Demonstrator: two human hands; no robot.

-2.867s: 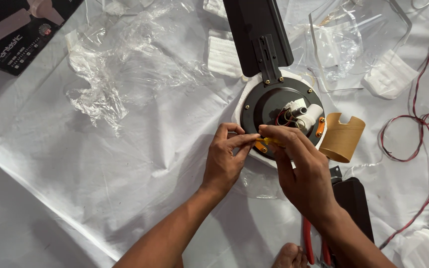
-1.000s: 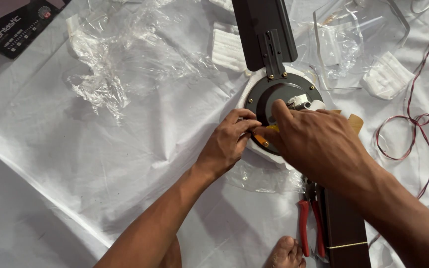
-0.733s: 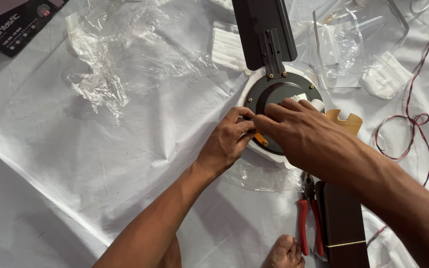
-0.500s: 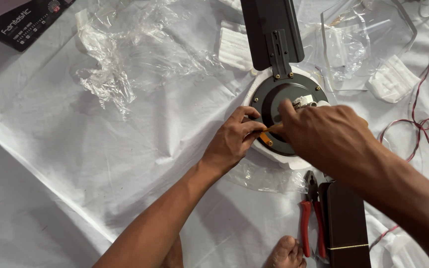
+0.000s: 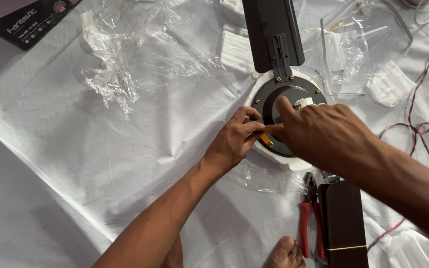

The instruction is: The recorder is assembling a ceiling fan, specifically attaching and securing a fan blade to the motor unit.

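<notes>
Left hand (image 5: 234,141) of yours pinches a small orange part (image 5: 266,141) at the near rim of the dark fan motor (image 5: 286,106). Your right hand (image 5: 323,134) closes on the same part from the other side, both equally near; red pliers (image 5: 306,223) lie below it.

The right hand (image 5: 326,134) has moved from the fan motor's (image 5: 286,99) near-right rim to lie across it, hiding the tan cardboard piece and meeting the left hand (image 5: 234,141).

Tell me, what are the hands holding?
Both hands, left and right, pinch a small orange part at the fan motor's rim. Fingers hide the exact grip.
</notes>
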